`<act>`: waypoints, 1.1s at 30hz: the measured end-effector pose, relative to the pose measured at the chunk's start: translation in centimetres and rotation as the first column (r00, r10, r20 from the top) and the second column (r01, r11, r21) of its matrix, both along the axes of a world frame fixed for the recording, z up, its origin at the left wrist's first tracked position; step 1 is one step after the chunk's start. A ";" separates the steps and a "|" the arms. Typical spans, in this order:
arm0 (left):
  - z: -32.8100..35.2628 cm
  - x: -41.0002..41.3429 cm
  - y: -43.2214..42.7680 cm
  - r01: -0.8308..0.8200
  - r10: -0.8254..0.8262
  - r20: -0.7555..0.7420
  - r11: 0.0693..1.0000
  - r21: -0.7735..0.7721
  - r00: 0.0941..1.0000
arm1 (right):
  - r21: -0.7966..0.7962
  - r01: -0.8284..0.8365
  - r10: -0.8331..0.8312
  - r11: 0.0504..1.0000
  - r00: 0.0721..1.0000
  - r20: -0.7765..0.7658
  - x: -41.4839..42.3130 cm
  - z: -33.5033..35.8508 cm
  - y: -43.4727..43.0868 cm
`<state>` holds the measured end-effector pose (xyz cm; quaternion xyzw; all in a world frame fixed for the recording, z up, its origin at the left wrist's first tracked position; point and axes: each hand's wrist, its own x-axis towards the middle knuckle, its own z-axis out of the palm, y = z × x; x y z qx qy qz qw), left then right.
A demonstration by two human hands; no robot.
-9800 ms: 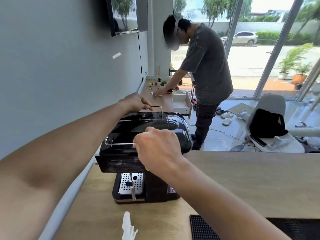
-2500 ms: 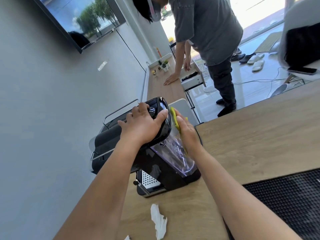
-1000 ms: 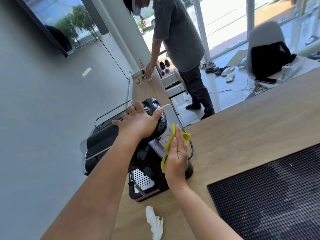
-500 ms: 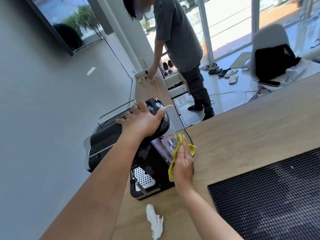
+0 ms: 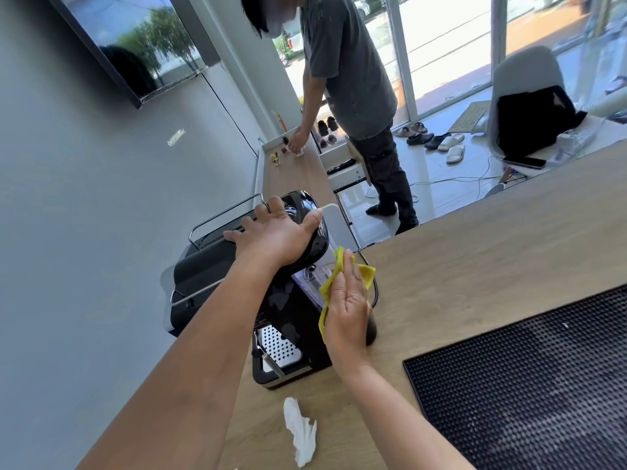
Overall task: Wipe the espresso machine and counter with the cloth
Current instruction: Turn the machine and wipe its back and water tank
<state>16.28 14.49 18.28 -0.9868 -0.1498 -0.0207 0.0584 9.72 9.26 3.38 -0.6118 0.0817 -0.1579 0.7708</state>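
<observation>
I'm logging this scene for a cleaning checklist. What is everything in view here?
espresso machine: one, black, at the counter's left end
cloth: one, yellow, against the machine's right side, under the right hand
counter: one, light wood, across the foreground
bar mat: one, black, on the counter at right
crumpled tissue: one, white, on the counter in front of the machine
screen: one, dark, mounted at upper left
other person: one, grey shirt, standing beyond the machine
chair: one, white, beyond the counter
black bag: one, black, on the chair
slippers: several, white and dark, near the chair
left hand: one, flat on the machine's top
right hand: one, straight fingers pressing the cloth to the machine
</observation>
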 end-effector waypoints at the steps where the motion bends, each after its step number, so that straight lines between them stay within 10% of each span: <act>1: 0.0 0.0 0.0 -0.001 0.001 -0.001 1.000 0.000 1.000 | 0.000 -0.007 0.007 1.000 1.000 0.017 -0.1 0.2 0.1; 20: -0.1 -0.1 0.1 0.007 -0.007 -0.017 1.000 -0.005 1.000 | -0.022 -0.081 0.077 0.996 0.989 -0.125 -0.2 -1.9 -1.0; 27: 0.0 -0.1 -0.1 -0.002 0.002 -0.006 1.000 -0.004 1.000 | 0.135 -0.064 0.046 0.989 0.990 0.134 1.0 3.4 -0.7; 33: 0.1 0.0 0.0 0.000 0.000 -0.011 1.000 0.000 1.000 | 0.171 -0.148 0.176 0.974 0.971 -0.163 3.3 -3.3 -2.2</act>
